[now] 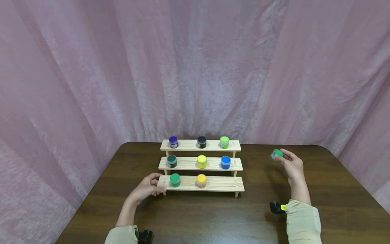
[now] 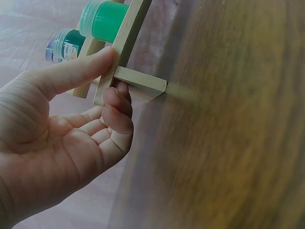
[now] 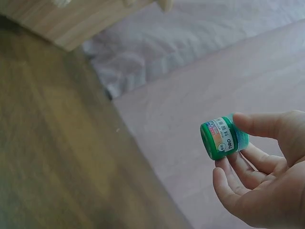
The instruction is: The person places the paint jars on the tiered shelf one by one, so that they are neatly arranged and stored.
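Note:
A three-step wooden display stand point(image 1: 220, 183) stands on the table with small paint jars on its steps. My left hand point(image 1: 144, 189) grips the left end of the lowest step; in the left wrist view the thumb lies on top and the curled fingers sit beneath, near a short leg point(image 2: 143, 80). Beside that thumb is a green jar point(image 1: 175, 180), with a yellow-orange jar point(image 1: 201, 181) farther right on the same step. Off to the right of the stand, my right hand point(image 1: 294, 167) pinches another green paint jar point(image 3: 220, 138) above the table, its printed label visible and the jar tilted.
On the middle step are dark green point(image 1: 172, 161), yellow point(image 1: 201, 162) and blue point(image 1: 225, 162) jars. Purple point(image 1: 173, 142), black point(image 1: 201, 142) and light green point(image 1: 224, 142) jars occupy the top step. A pink curtain point(image 1: 195, 67) hangs behind the brown table point(image 1: 195, 217).

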Available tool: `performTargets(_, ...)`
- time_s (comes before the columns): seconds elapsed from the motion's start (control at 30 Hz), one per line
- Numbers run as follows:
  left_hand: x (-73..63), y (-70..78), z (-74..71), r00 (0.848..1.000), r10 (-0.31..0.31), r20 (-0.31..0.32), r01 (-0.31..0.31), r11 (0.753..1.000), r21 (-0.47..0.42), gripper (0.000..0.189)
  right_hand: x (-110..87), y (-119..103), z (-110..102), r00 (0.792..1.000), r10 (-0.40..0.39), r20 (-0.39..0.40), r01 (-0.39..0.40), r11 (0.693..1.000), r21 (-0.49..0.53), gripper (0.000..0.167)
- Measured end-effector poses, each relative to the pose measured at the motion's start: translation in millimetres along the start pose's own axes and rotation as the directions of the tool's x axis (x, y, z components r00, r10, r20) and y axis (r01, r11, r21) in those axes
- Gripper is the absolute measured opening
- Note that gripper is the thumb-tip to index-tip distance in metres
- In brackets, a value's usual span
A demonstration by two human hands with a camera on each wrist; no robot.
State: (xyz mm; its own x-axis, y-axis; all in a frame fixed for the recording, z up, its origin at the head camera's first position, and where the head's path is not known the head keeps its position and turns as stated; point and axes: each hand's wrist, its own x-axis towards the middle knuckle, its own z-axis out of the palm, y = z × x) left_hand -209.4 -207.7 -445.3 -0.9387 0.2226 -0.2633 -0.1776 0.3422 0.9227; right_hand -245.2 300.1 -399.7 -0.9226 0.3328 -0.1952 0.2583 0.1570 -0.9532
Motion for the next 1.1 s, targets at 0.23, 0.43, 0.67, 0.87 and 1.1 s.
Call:
performTargets(0.23, -0.9, -0.2, 0.7, 1.0, -0.004, 0.003, 0.004, 1.0, 0.001, 0.075, -10.7, -16, 7, 0.998, -0.053, 0.022, 0.051, 0.995, 0.083, 0.065)
performTargets(0.43, 1.9, -3.4, 0.7, 1.0, -0.009, -0.002, 0.009, 1.0, -0.002, 0.074, -21.1, -25, 15, 0.993, -0.091, 0.081, 0.09, 0.996, 0.011, 0.067)
performTargets(0.67, 2.9, -4.6, 0.0, 1.0, -0.007, -0.004, 0.007, 1.0, 0.004, 0.073, -29.4, -33, 21, 0.974, -0.149, 0.169, 0.152, 0.988, -0.006, 0.056)
performTargets(0.87, 2.4, -3.7, 0.2, 1.0, -0.014, -0.016, 0.014, 1.0, 0.002, 0.074, -35.4, -40, 31, 0.939, -0.222, 0.262, 0.244, 0.968, -0.056, 0.056)
performTargets(1.1, 2.6, -3.7, -0.3, 1.0, -0.009, -0.014, 0.009, 1.0, 0.001, 0.074, -41.0, -43, 41, 0.868, -0.309, 0.389, 0.349, 0.936, -0.035, 0.056)
